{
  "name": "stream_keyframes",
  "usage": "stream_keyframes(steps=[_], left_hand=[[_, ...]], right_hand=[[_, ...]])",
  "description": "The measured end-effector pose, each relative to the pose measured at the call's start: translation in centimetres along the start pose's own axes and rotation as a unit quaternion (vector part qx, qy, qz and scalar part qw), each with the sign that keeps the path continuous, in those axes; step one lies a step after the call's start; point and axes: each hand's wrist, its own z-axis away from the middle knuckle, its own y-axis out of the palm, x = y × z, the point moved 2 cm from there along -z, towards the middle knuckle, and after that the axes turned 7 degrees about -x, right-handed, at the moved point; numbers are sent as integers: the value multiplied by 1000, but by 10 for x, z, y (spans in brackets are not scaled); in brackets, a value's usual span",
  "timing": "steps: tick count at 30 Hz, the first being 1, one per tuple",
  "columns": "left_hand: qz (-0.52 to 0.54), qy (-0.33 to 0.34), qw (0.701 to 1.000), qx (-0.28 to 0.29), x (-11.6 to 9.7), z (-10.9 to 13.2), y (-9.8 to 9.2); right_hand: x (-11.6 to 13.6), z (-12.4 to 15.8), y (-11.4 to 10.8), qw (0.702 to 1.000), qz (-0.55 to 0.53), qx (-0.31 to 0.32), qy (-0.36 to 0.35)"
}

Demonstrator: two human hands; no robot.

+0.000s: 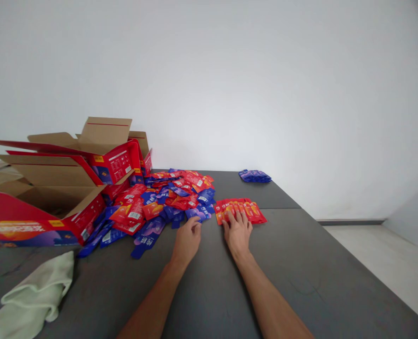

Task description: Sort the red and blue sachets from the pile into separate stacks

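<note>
My left hand (188, 238) is closed, thumb and forefinger together at the near edge of a blue sachet (199, 213). That sachet lies at the front right of a loose pile of red and blue sachets (173, 195). Spread fingers of my right hand (238, 233) rest on the near side of a row of overlapping red sachets (254, 213). The row lies flat on the table, just right of the pile, and my fingers cover part of it.
Open red cartons (66, 226) with brown flaps stand at the left, beside the pile. A pale green cloth (36, 296) lies crumpled at the front left of the dark table (283, 273). Stacked blue sachets (254, 176) sit at the far edge, near the white wall.
</note>
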Motion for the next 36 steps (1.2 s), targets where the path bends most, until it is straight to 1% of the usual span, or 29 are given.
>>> stream_keyframes(steps=[3, 5, 8, 11, 13, 17, 22, 27, 30, 33, 34, 36], left_hand=[[-6, -1, 1000, 3, 4, -1, 0], [-31, 2, 999, 9, 7, -1, 0], [-121, 37, 992, 8, 12, -2, 1], [-229, 76, 970, 8, 16, 0, 3], [-274, 80, 958, 17, 17, 3, 5], [-298, 78, 951, 30, 19, 7, 8], [-300, 72, 951, 12, 19, 4, 5], [-311, 71, 948, -2, 20, -4, -3], [-321, 83, 943, -18, 22, -13, -10], [-333, 98, 936, -48, 23, -31, -19], [-337, 101, 935, -52, 24, -39, -22], [-348, 86, 932, -59, 25, -56, -26]], right_hand=[[-1, 2, 2, 1000, 5, 12, -5], [1, 3, 2, 1000, 9, 15, -5], [5, 5, 0, 1000, 20, 19, 2], [9, 6, -2, 999, 27, 21, 7], [10, 6, -3, 999, 31, 21, 9], [13, 6, -8, 999, 36, 17, 9], [22, 7, -17, 999, 29, 16, -1], [46, 8, -25, 999, -5, 8, -35], [66, 2, -22, 997, -48, 2, -52], [91, -12, -10, 989, -130, 21, -64], [100, -18, -3, 983, -169, 40, -65], [117, -30, 12, 962, -256, 90, -33]])
